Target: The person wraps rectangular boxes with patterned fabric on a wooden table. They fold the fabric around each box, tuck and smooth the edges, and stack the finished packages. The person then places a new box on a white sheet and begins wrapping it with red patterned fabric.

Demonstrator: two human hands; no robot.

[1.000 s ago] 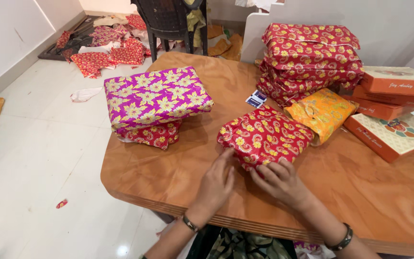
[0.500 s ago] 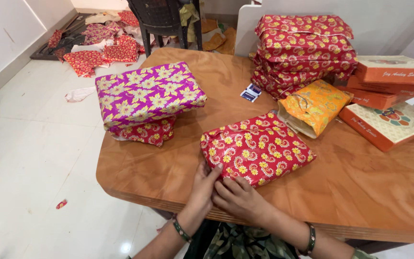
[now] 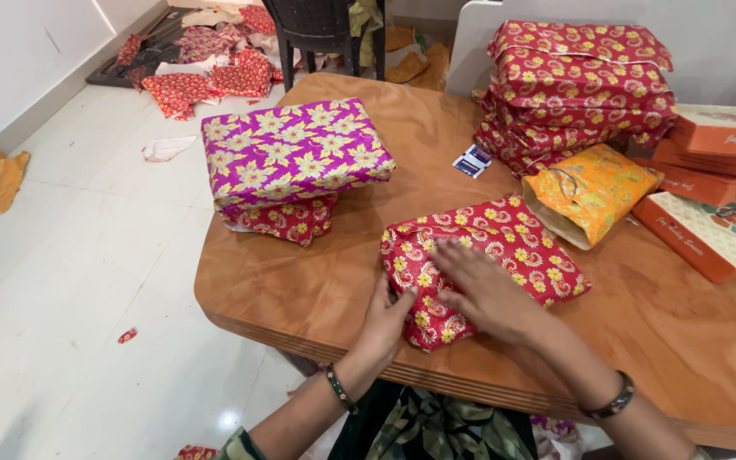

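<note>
Pressing red floral parcel (image 3: 487, 264): right hand (image 3: 479, 290) flat on top, left hand (image 3: 389, 319) open against near end; unpinned paper fold may spring loose

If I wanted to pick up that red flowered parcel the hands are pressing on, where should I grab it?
Probably by its two long edges, one hand on each side, coming in from the near table edge. The red flowered parcel lies flat and wide, too broad for one hand. The right hand rests on top and the left hand presses its near corner, where the paper looks loosely folded, so avoid lifting there.
</note>
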